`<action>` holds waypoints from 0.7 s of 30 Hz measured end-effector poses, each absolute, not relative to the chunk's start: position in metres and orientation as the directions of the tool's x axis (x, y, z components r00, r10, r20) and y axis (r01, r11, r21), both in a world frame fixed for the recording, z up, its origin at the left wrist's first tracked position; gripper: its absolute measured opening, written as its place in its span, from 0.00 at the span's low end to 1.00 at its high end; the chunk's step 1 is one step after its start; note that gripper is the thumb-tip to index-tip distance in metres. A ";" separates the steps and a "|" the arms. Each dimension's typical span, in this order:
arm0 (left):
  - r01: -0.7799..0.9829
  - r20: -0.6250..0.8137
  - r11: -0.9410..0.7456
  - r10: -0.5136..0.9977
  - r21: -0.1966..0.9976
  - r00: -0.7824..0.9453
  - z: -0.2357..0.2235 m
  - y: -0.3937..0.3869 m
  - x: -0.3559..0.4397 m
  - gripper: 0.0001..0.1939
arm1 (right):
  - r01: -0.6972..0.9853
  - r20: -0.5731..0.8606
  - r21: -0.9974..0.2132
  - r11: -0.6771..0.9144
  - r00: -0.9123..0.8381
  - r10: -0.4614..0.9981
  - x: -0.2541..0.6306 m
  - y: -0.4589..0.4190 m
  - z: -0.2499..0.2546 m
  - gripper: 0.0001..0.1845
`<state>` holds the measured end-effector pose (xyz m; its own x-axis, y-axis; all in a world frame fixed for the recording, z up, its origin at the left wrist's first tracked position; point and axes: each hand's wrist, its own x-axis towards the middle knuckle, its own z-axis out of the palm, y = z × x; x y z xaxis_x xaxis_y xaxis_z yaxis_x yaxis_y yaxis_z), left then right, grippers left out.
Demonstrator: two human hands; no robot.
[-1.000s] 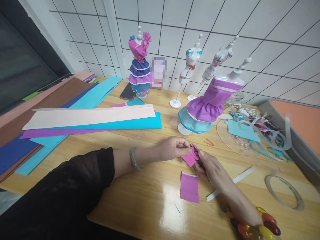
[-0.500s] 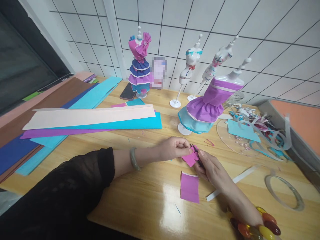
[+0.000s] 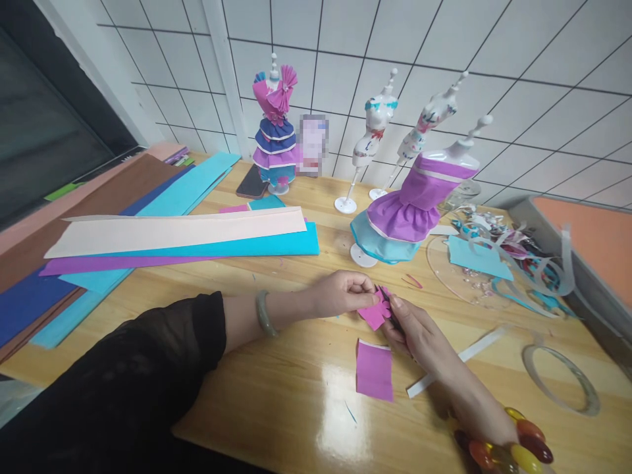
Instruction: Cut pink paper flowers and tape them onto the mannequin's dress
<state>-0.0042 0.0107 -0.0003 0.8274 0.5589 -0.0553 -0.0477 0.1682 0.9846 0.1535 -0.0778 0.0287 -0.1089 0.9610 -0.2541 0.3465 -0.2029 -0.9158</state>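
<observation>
My left hand point(image 3: 349, 291) is closed, with thumb and fingers pinching a piece of bright pink paper point(image 3: 374, 317) that has petal-like scalloped edges. My right hand point(image 3: 415, 329) grips a pair of small dark scissors point(image 3: 386, 301); the pointed tips lie against the pink paper, close to my left fingertips, and the handles are mostly hidden in my palm. Just below the hands, a purple paper rectangle point(image 3: 374, 372) with a white top edge lies flat on the table. Beneath my right wrist passes a white strip point(image 3: 481, 343).
Purple-and-turquoise dress form point(image 3: 419, 197) stands beyond my hands, with two barer forms point(image 3: 378, 122) behind and a layered-dress form point(image 3: 275, 141) farther left. Long folded paper sheets point(image 3: 187, 230) cover the left side. Scraps and a clear plate point(image 3: 439, 276), a tape ring point(image 3: 560, 380) and a grey tray point(image 3: 592, 303) are at right.
Both hands keep their grip in nearly the same place. The pink paper has shifted very slightly; the rest differs only by a small camera movement.
</observation>
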 end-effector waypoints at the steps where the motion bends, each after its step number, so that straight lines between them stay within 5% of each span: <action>1: -0.049 -0.055 0.171 0.555 0.984 0.830 0.000 0.011 -0.004 0.19 | 0.344 -0.253 -0.917 -0.202 -0.110 0.961 0.154 -0.078 0.028 0.27; 21: -0.076 -0.050 0.202 0.557 0.977 0.829 0.002 0.011 -0.003 0.19 | 0.314 -0.242 -0.929 -0.196 -0.113 0.964 0.155 -0.078 0.028 0.26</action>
